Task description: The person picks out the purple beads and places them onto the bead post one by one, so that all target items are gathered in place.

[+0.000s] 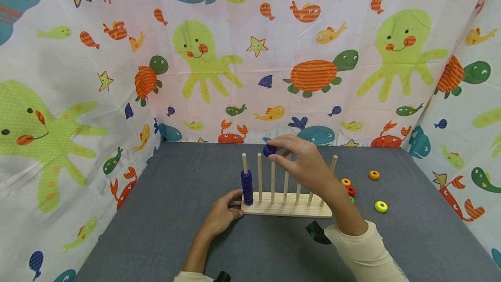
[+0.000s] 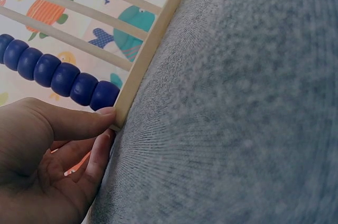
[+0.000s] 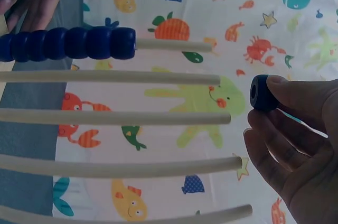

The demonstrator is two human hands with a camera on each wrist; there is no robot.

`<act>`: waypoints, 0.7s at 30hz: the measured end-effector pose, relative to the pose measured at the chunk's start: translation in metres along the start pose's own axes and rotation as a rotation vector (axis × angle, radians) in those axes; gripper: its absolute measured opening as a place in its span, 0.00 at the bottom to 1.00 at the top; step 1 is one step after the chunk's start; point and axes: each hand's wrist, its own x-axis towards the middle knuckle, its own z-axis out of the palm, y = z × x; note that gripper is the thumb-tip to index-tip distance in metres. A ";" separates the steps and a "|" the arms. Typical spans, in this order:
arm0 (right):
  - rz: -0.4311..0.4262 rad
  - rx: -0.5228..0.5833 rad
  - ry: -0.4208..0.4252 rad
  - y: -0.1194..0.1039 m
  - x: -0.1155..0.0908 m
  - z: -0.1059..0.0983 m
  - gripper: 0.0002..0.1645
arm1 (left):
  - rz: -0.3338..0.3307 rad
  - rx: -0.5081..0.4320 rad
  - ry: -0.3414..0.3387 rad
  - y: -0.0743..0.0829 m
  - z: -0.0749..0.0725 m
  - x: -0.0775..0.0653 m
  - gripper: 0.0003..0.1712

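Observation:
A wooden peg rack (image 1: 287, 210) stands on the grey table, with a row of upright pegs. Its leftmost peg carries a stack of dark blue beads (image 1: 247, 188); the peg's tip shows above them. My left hand (image 1: 221, 213) grips the left end of the base, thumb (image 2: 90, 122) at its edge. Above the pegs, my right hand (image 1: 307, 164) pinches a single dark blue bead (image 3: 262, 93) between thumb and fingers. In the right wrist view, that bead's hole faces the pegs and it is apart from their tips. The other visible pegs are bare.
Right of the rack lie loose beads: an orange one (image 1: 374, 175), a yellow-green one (image 1: 381, 206), and a red one (image 1: 351, 191) beside another orange bead (image 1: 345, 182). A green bead is partly hidden by the right forearm. A sea-animal curtain (image 1: 250, 73) hangs behind the table (image 1: 188, 169).

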 end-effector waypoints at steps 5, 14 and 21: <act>-0.016 0.025 -0.031 -0.002 0.005 0.010 0.22 | 0.007 -0.010 -0.004 0.000 0.000 0.000 0.36; -0.035 0.015 -0.064 -0.007 0.012 0.026 0.21 | 0.024 -0.030 -0.010 0.000 -0.001 -0.001 0.36; -0.012 0.014 -0.081 -0.007 0.017 0.035 0.21 | 0.027 -0.040 -0.015 -0.002 -0.002 0.000 0.36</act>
